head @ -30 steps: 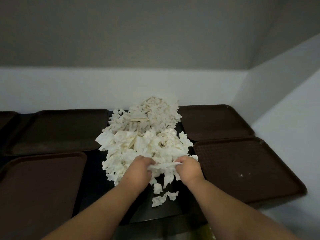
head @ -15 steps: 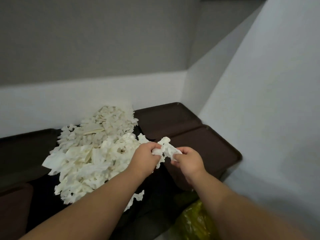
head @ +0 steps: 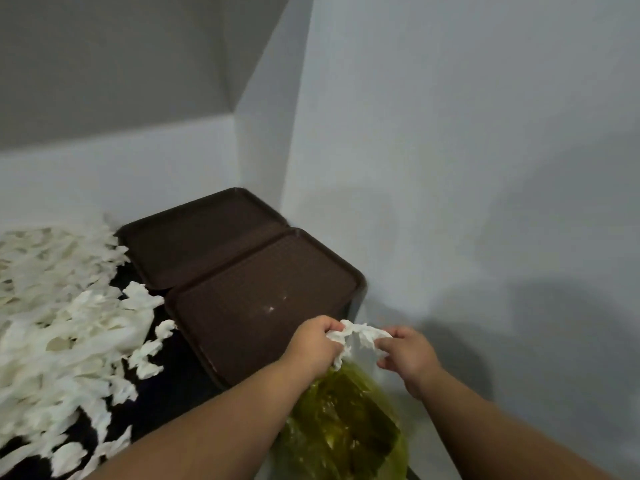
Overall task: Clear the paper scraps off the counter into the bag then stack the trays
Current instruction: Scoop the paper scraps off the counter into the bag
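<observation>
Two hands share one wad of paper scraps (head: 358, 337) above the yellow-green bag (head: 341, 427); the left hand (head: 313, 346) and the right hand (head: 407, 353) each curl their fingers round it; beside the bag two brown trays (head: 263, 306) lie touching on the dark counter (head: 180, 382); beyond them, one large scrap pile (head: 59, 323).

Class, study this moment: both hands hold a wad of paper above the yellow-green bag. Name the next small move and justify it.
Probably lower the wad of paper scraps slightly and let go, so it drops into the bag. The left hand and right hand both grip it just above the bag's top, and a large pile waits on the counter.
</observation>
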Action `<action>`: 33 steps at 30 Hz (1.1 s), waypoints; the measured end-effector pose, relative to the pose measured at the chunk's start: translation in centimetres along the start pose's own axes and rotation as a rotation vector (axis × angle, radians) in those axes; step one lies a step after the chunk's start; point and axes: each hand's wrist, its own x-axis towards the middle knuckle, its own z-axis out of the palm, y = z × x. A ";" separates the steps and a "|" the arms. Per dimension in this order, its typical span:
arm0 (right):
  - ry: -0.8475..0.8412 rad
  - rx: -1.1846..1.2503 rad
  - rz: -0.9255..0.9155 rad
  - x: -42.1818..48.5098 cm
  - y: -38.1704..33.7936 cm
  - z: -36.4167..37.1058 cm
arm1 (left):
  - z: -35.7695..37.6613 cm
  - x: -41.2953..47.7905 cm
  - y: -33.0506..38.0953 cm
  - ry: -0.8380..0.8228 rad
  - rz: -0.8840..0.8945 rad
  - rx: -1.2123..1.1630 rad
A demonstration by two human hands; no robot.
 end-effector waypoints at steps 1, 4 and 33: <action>0.007 -0.026 0.026 0.7 0.9 -0.9 | 1.3 0.8 -0.1 -0.019 -0.026 -0.002; -0.006 -0.056 0.105 2.8 2.7 -2.6 | 4.2 2.9 -0.3 -0.046 -0.095 0.007; -0.237 0.040 0.060 3.9 -1.4 -0.1 | -0.3 2.4 0.6 0.092 -0.091 0.059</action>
